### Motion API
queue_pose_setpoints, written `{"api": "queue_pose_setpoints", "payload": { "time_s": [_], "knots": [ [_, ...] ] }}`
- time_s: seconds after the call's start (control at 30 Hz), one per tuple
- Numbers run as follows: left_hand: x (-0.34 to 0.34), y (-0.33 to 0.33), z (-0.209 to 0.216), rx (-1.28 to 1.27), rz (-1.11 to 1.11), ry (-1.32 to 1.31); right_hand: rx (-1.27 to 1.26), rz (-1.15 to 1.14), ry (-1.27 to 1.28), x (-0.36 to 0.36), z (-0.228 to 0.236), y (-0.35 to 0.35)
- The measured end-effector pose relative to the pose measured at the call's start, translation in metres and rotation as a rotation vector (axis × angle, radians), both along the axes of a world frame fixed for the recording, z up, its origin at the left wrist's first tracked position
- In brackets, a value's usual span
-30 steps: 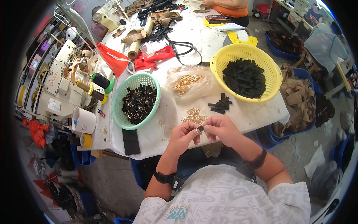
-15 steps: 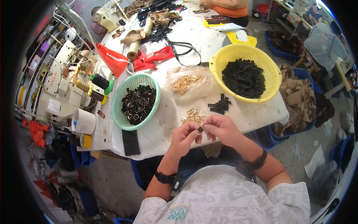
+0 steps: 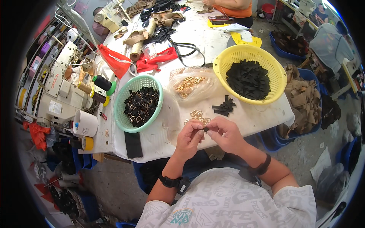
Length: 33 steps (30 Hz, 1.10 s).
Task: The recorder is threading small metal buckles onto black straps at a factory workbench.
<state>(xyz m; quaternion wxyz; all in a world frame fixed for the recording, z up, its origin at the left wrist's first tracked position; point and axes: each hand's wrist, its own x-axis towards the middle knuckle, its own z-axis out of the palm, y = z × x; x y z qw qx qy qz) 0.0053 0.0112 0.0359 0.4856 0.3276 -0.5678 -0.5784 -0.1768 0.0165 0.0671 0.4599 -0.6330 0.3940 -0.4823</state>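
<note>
Just past the table's front edge, my left hand [image 3: 187, 139] and my right hand [image 3: 228, 137] meet, both pinching at a short black strip [image 3: 206, 129]. The strip looks folded; whether a gold buckle sits in it is hidden by my fingers. Right beyond my fingertips lies a small heap of gold buckles [image 3: 196, 114]. To its right is a little pile of loose black strips [image 3: 224, 106]. A yellow basket [image 3: 280, 84] holds many more black strips. On the left, a mint green basket [image 3: 118, 106] contains black strips with gold buckles on them.
Between the baskets lies a clear plastic bag [image 3: 178, 95] of gold buckles. A black phone [image 3: 133, 145] rests at the table's near edge. Sewing machines and thread cones [image 3: 102, 83] stand at left. Blue crates [image 3: 308, 76] of brown pieces sit at right. Across the table is another person [image 3: 237, 8].
My hands have drawn closer together, and the right fingers now press on the black strip. It appears turned and more folded than before.
</note>
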Motion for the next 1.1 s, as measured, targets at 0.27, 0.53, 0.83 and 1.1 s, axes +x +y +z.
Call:
{"api": "queue_pose_setpoints", "payload": {
  "time_s": [0.27, 0.53, 0.83, 1.1],
  "knots": [
    [-0.003, 0.001, 0.005, -0.083, 0.032, -0.199, -0.077, -0.038, 0.122, -0.002, -0.006, -0.004],
    [0.004, -0.004, 0.016, -0.054, -0.079, -0.336, -0.248, -0.023, 0.244, -0.004, 0.003, -0.007],
    [0.001, 0.001, 0.024, 0.18, -0.11, -0.329, 0.02, 0.068, 0.222, -0.009, 0.005, -0.009],
    [-0.002, 0.003, 0.015, 0.265, -0.037, 0.013, 0.156, 0.105, -0.021, 0.0, -0.002, -0.006]
  ]
}}
